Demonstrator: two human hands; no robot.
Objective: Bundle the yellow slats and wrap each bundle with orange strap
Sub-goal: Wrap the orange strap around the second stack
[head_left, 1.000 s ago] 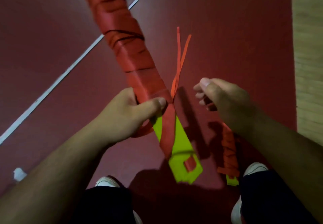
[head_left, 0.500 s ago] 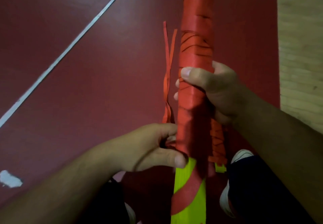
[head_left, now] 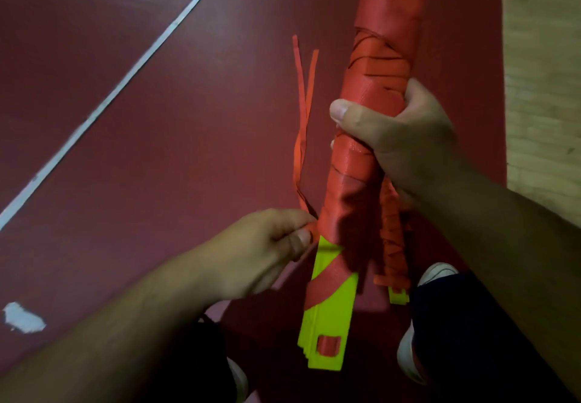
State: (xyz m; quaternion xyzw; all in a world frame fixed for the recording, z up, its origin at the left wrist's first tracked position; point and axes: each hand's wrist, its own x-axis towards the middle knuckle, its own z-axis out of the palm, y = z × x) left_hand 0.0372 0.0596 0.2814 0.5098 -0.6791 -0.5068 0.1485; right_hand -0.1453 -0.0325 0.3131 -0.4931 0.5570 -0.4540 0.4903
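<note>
A long bundle of yellow slats (head_left: 330,317) stands nearly upright in front of me, most of its length wound in orange strap (head_left: 383,56). Only its lower yellow end shows, with a square hole near the bottom. My right hand (head_left: 396,138) grips the wrapped middle of the bundle. My left hand (head_left: 267,245) pinches the loose end of the strap at the bundle's left side, just above the bare yellow part. A second wrapped bundle (head_left: 393,245) lies on the floor behind the held one, its yellow tip showing.
Loose orange strap strips (head_left: 303,113) lie on the dark red floor (head_left: 157,119) to the left of the bundle. A white line (head_left: 125,88) crosses the floor diagonally. Pale wooden flooring (head_left: 544,72) borders the right. My white shoes (head_left: 437,273) are below.
My right hand took hold of the bundle's wrapped middle and the bundle swung from leaning left to nearly upright. My left hand moved from gripping the bundle to pinching the strap end.
</note>
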